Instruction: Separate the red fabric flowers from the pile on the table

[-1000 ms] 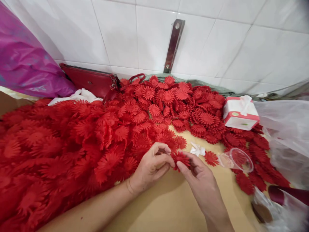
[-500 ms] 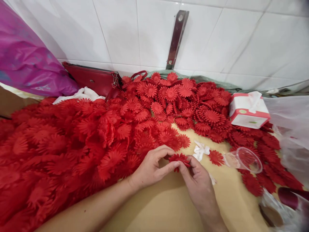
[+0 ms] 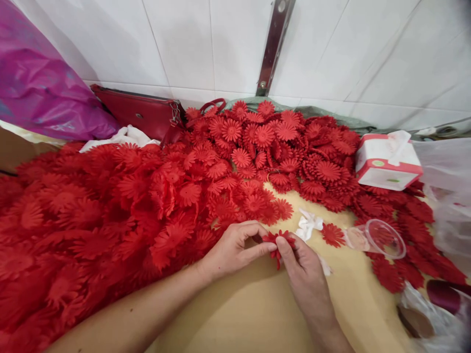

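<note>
Both hands meet over the tan tabletop (image 3: pixel 235 314) and pinch a red flower piece (image 3: pixel 278 240) between them. My left hand (image 3: pixel 237 247) grips its left side with thumb and fingers. On the right side, the thumb and fingers of my right hand (image 3: pixel 307 269) press on the flower, covering part of it. Some petals hang below the fingertips. A single red flower (image 3: pixel 333 235) lies flat to the right, beside a crumpled white tissue (image 3: pixel 308 224). The big heap of red flowers (image 3: pixel 128 211) spreads left of and behind my left hand.
A clear plastic cup (image 3: pixel 384 239) lies on its side at the right. Behind it is a tissue box (image 3: pixel 388 162). A red purse (image 3: pixel 140 115) and a purple bag (image 3: pixel 47 83) sit at the back left, near the tiled wall (image 3: pixel 187 44).
The view has shifted slightly. The flower between my hands is turned and tilted, with petals now pointing down, and my right thumb has moved up onto it.
</note>
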### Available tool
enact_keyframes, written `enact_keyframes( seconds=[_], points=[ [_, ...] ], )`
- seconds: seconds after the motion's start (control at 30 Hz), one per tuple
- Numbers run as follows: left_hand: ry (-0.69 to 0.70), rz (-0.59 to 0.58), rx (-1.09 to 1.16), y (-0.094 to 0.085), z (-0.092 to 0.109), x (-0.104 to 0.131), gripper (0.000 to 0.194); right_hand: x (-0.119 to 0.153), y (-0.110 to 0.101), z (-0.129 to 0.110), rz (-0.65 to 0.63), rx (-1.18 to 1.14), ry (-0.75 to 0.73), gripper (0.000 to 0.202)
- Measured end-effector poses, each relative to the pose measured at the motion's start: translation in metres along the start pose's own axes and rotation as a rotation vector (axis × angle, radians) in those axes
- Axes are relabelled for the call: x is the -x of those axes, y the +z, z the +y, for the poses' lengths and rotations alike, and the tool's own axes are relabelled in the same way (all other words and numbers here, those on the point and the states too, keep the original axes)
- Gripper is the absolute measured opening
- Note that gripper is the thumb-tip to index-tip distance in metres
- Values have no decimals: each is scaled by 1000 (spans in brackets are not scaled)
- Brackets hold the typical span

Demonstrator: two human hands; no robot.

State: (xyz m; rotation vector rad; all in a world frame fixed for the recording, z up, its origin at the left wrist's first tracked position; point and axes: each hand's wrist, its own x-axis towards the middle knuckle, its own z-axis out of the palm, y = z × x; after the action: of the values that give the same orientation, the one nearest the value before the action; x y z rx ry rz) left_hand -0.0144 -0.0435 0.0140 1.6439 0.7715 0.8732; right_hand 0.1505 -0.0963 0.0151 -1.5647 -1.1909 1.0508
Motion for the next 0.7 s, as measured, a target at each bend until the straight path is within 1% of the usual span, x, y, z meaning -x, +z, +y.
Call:
enact_keyframes(
  seconds=[0.07,0.1,0.2,0.27,0.37,0.43,0.47,0.53,0.57,0.63,0.7],
  points=[
    [3,10,-67,3,2,1,20,0,1,-1,20,4,3,43],
    [9,34,-98,5,3,2,21,1,1,-1,30,8,1,44],
    [48,142,-142,11,3,3,20,2,3,0,47,-6,-9,44],
    [58,212,-139,12,2,3,19,2,3,2,49,-61,-28,43],
    [-25,375,-84,9,0,0,23,1,0,7,51,-188,-65,43],
    [-92,467,-2,6,-2,-1,24,0,-2,9,80,-250,-85,40],
    [-110,481,36,5,-3,-2,24,0,-3,9,103,-263,-96,36],
    [-114,461,69,4,-4,-2,24,0,-3,7,131,-254,-102,26],
    [-101,443,60,3,-4,-2,24,0,-2,5,120,-237,-91,23],
    [-61,403,12,4,-5,-1,22,0,1,2,64,-204,-44,28],
    [-15,365,-42,4,-5,-1,21,0,4,1,12,-184,-12,27]
  ],
)
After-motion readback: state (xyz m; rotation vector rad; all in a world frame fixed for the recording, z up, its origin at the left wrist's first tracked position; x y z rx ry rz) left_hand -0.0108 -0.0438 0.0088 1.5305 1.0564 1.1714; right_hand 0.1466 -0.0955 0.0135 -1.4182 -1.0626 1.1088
